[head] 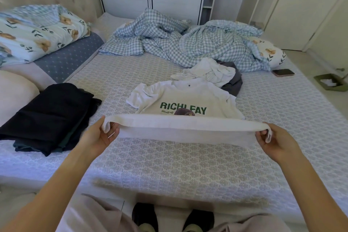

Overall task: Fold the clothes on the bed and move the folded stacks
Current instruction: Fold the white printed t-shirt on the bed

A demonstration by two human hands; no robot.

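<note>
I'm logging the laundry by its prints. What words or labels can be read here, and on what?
"RICHLEAY": green capitals on the white T-shirt lying on the bed.
"Westfall": small script under it, on the same shirt.
Lettering on the dark round emblem below: too small to read.

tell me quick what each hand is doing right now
Left hand: pinches the left hem corner of the white printed t-shirt.
Right hand: pinches the right hem corner of it.

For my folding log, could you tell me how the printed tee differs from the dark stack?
The printed tee is white with green lettering; the dark stack is black and dark green. The tee is one garment mid-fold, its hem lifted by the left hand and right hand; the stack is several layers, folded and untouched. Both lie on the bed.
</note>
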